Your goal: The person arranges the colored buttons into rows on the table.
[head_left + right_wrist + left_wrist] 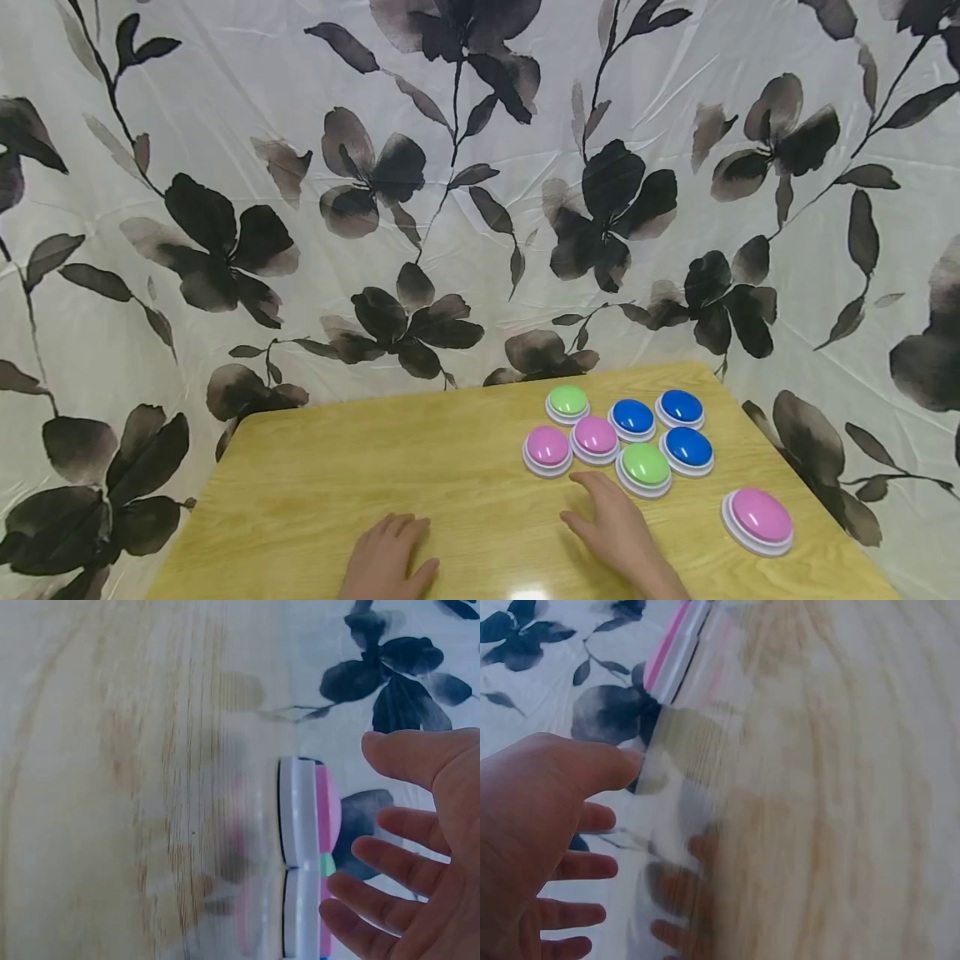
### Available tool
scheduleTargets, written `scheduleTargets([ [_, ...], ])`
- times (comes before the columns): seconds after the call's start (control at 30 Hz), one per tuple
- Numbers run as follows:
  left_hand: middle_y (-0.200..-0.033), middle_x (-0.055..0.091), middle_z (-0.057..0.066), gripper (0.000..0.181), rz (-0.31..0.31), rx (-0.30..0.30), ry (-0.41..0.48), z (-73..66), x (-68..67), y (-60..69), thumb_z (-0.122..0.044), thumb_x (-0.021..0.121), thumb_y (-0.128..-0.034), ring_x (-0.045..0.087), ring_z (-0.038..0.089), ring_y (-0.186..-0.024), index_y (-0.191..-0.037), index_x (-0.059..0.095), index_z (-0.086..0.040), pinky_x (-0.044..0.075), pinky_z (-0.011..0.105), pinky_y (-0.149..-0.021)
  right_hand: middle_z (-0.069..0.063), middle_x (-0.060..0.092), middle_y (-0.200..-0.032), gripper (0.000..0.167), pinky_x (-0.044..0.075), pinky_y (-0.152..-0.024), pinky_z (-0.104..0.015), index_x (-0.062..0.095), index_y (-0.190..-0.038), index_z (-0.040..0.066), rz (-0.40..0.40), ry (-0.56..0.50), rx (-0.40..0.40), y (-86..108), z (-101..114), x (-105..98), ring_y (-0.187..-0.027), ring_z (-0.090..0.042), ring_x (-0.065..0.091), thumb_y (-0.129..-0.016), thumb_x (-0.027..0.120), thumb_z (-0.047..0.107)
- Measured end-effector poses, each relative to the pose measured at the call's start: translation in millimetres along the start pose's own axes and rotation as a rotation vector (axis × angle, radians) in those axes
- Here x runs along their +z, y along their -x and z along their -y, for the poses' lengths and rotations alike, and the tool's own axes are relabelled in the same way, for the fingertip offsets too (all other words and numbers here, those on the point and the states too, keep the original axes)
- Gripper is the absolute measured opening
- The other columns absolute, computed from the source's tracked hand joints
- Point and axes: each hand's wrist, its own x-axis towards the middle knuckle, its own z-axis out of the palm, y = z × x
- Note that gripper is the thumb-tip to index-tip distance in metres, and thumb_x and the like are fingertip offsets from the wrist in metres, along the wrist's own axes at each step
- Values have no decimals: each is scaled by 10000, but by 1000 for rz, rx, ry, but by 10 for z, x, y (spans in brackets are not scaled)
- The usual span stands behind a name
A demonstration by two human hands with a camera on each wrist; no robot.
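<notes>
My left hand (pixel 388 557) is over the front of the table, fingers spread and holding nothing. In the left wrist view the same hand (pixel 547 840) hovers above the wood, thumb apart from the fingers. My right hand (pixel 617 529) reaches toward a cluster of round push buttons, its fingers loosely bent and nothing in them. Nearest to it are a pink button (pixel 547 450), a second pink button (pixel 596 437) and a green button (pixel 645 468). The right wrist view has the hand (pixel 420 855) beside white-based pink buttons (pixel 300 814), apart from them.
Behind these sit another green button (pixel 567 402) and three blue buttons, one at the far right (pixel 681 407). A lone pink button (pixel 759 520) lies near the table's right edge. The wooden table (pixel 360 467) backs onto a flower-patterned cloth (pixel 495 250).
</notes>
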Motion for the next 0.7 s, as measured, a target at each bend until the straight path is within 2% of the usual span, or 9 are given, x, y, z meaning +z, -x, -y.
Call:
scheduleTargets([
  [0.2, -1109, 640, 37, 368, -89, 93, 11, -69, 39, -123, -393, 692, -880, 602, 298, -1029, -1148, 684, -140, 501, 525, -820, -74, 645, -1181, 500, 482, -931, -466, 640, -1199, 62, 3, -40, 14, -90, -8, 65, -1119, -286, 588, -763, 824, 224],
  [0.43, -1084, 645, -32, 266, -107, 106, 88, -211, 126, -297, -338, 693, -894, 605, 246, -1015, -1105, 697, -176, 511, 487, -814, -99, 650, -1170, 497, 479, -931, -481, 642, -1188, 50, 32, -84, 54, -183, -90, 134, -1103, -311, 592, -752, 833, 194],
  [0.7, -1073, 639, -67, 223, -126, 119, 149, -370, 148, -478, -296, 680, -911, 596, 211, -1030, -1092, 706, -169, 508, 465, -849, -147, 648, -1154, 518, 498, -888, -497, 631, -1195, 19, 20, -110, 100, -259, -195, 204, -1032, -335, 620, -754, 827, 206],
])
